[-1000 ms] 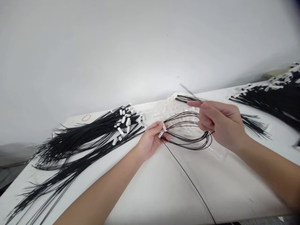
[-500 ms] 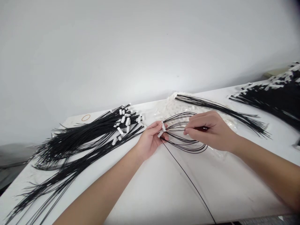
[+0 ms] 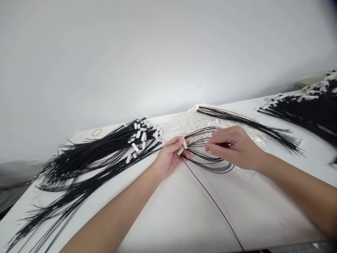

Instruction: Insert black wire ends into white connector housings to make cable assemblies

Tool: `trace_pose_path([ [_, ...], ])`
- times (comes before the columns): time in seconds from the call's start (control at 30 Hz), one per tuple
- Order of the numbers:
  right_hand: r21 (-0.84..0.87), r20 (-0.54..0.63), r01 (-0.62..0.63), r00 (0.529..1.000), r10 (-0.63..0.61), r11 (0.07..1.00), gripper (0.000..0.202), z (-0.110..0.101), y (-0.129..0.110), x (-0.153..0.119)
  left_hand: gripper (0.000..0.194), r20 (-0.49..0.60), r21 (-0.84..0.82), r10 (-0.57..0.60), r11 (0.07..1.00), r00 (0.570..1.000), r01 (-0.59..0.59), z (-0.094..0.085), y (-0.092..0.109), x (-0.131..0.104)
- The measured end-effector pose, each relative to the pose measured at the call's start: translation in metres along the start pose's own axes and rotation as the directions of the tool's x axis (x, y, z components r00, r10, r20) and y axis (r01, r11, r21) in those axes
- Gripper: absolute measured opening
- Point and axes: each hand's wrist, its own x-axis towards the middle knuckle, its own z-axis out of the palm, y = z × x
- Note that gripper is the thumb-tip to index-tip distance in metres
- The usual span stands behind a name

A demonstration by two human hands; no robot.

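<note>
Between the thumb and fingers of my left hand (image 3: 170,156) are white connectors (image 3: 184,142) with thin black wires (image 3: 205,168) plugged in. The wires bow out to the right in loops. My right hand (image 3: 233,146) is closed in a pinch on some of these black wires, a short way right of the connectors; its fingers hide the exact grip. One long single wire (image 3: 210,198) runs from beside my left hand down to the table's front edge.
Left lies a pile of black wires with white connectors (image 3: 92,151). Behind my hands is a clear plastic bag of small white parts (image 3: 189,121), with a wire bundle (image 3: 244,123) across it. More wired connectors (image 3: 310,109) lie far right. A rubber band (image 3: 96,132) sits back left.
Both hands stay almost in place. The connectors and looped wires have shifted very slightly to the right, and my right fingertips slightly left.
</note>
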Motion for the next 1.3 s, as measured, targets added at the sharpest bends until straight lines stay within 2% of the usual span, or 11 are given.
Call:
trace_pose_path([
  [0.1,0.023,0.006,-0.076,0.997,0.076,0.997,0.023,-0.001,0.000,0.000,0.014,-0.005,-0.001,0.003,1.000,1.000,-0.003,0.000,0.000,0.000],
  [0.17,0.061,0.054,-0.172,0.984,0.169,0.983,0.022,-0.002,-0.001,0.000,0.015,-0.008,0.002,0.002,1.000,1.000,-0.002,0.000,0.000,0.000],
  [0.27,0.119,0.163,-0.374,0.921,0.353,0.920,0.025,-0.004,-0.002,0.001,0.016,-0.019,0.027,0.002,1.000,1.000,-0.002,0.001,0.000,0.000],
  [0.33,0.130,0.201,-0.461,0.879,0.431,0.878,0.027,-0.005,-0.003,0.001,0.016,-0.024,0.035,0.011,0.999,1.000,-0.010,0.002,0.000,-0.001],
  [0.43,0.112,0.203,-0.496,0.859,0.469,0.861,0.028,-0.005,-0.004,0.000,0.015,-0.020,0.032,0.029,0.999,0.999,-0.028,0.003,-0.001,-0.001],
  [0.53,0.027,0.172,-0.486,0.863,0.475,0.873,0.029,-0.004,-0.006,-0.002,0.014,-0.013,0.039,0.037,0.999,0.999,-0.037,0.003,-0.002,-0.002],
  [0.67,-0.201,0.084,-0.337,0.929,0.359,0.920,0.032,-0.001,-0.010,-0.005,0.013,-0.012,0.033,0.046,0.998,0.999,-0.045,0.004,-0.002,-0.002],
  [0.8,-0.444,-0.048,-0.113,0.994,0.102,0.889,0.033,0.005,-0.007,-0.005,0.014,-0.020,0.038,0.035,0.999,0.999,-0.034,0.003,-0.001,-0.002],
  [0.9,-0.519,-0.136,0.040,0.982,-0.129,0.854,0.022,0.010,-0.001,-0.006,0.015,-0.003,0.045,0.019,0.999,1.000,-0.019,0.003,-0.001,-0.001],
  [1.0,-0.536,-0.166,0.146,0.948,-0.273,0.831,0.014,0.014,0.003,-0.008,0.016,0.017,0.048,0.005,0.999,1.000,-0.005,0.002,-0.001,-0.002],
  [1.3,-0.470,-0.151,0.237,0.928,-0.342,0.850,0.011,0.019,0.001,-0.010,0.016,0.036,0.078,-0.021,0.997,0.999,0.018,0.002,0.001,-0.004],
])
